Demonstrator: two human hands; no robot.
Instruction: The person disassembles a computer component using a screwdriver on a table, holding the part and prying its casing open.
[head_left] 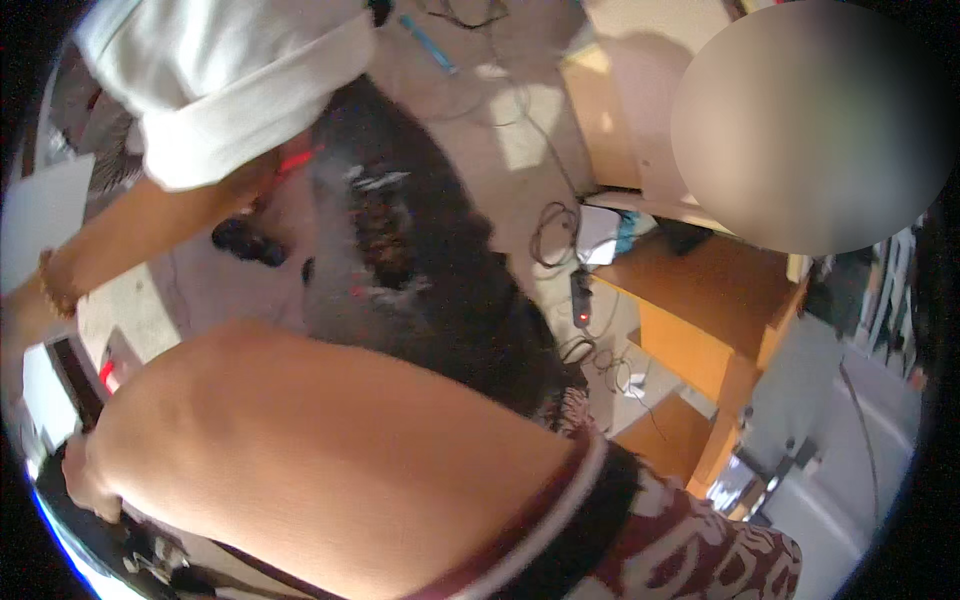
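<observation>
A large bare arm with a patterned maroon sleeve and dark band stretches from the lower right to the left edge; it appears to be my right arm. Beyond it, my right hand (92, 488) is small and partly hidden beside a dark object (60, 500); its grip is unclear. My left hand does not show. Another person's bare forearm (130, 235), with a rolled white sleeve (240, 120) and beaded bracelet (56, 287), reaches left across the upper part. Dark ripped trousers (450, 260) fill the middle.
A dark shoe-like object (248, 242) lies on the floor. To the right are a black power strip (581, 300) with a red light, tangled cables (552, 235) and wooden furniture (700, 290). A blue stick-like object (428, 46) lies at the top.
</observation>
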